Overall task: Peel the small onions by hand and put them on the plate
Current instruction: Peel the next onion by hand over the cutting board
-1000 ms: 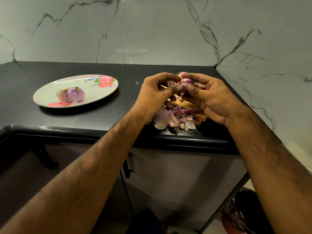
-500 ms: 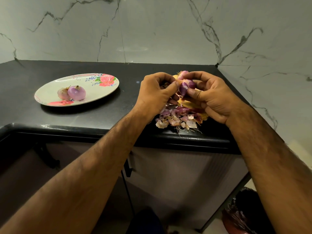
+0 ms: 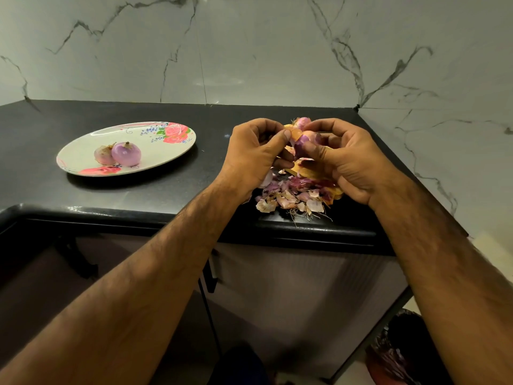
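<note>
- Purple, shading to pink on top, the small onion [image 3: 308,138] is held up between both hands above the right end of the counter [image 3: 222,126]. A loose flap of dark purple skin hangs from its lower left side.
- The right hand [image 3: 348,162] grips it, with the fingers curled over the top and the thumb pressed against the front.
- The left hand [image 3: 254,155] is curled as well. Its thumb and forefinger pinch the skin at the onion's left edge.
- Fingers cover most of the onion, so I cannot tell how much skin is left on it.
- A second onion [image 3: 302,122] peeks out just behind the fingertips (only its pink top shows).
- Under the hands, near the counter's front edge, lies a heap of peels [image 3: 291,198], pale pink and purple with a few stringy roots.
- A yellowish sheet [image 3: 311,171] shows among the peels, and I cannot make out what it is.
- Well to the left on the black counter sits an oval plate [image 3: 161,151] with red flowers printed on it. Two peeled onions [image 3: 126,154] lie in its left half, touching each other.
- A grey-veined marble wall [image 3: 249,51] rises behind the counter.
- A pale cabinet [image 3: 291,287] stands below the counter, much of its front hidden by the two bare forearms.
- A dark bag [image 3: 397,354] sits at the bottom right, cut off by the frame edge.
</note>
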